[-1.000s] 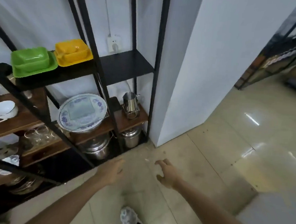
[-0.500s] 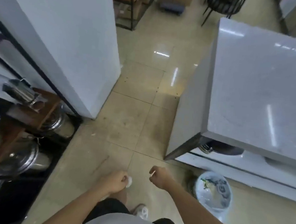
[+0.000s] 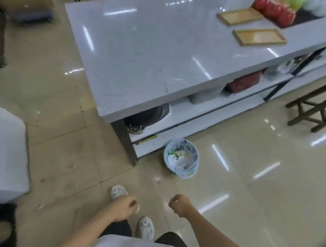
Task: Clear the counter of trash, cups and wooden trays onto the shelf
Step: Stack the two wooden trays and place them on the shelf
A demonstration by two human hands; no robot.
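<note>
Two wooden trays lie on the far right part of the grey counter [image 3: 153,56], one further back [image 3: 239,16] and one nearer [image 3: 260,36]; both look bare. My left hand [image 3: 122,206] and my right hand [image 3: 180,204] hang low over the floor, well short of the counter. Each has its fingers curled in, and I see nothing held in either. A small white patch beside my left hand looks like part of my shoe. The shelf unit is out of view.
A lined trash bin [image 3: 181,158] with rubbish stands on the floor by the counter's near corner. Red and green bags [image 3: 274,10] sit behind the trays. Under the counter are a dark pan [image 3: 147,116] and a red box [image 3: 244,83]. A wooden stool [image 3: 316,106] stands right, a white block [image 3: 2,151] left.
My view has swung right, from the black shelf unit past the white pillar to the counter. My open hands have curled shut and dropped lower.
</note>
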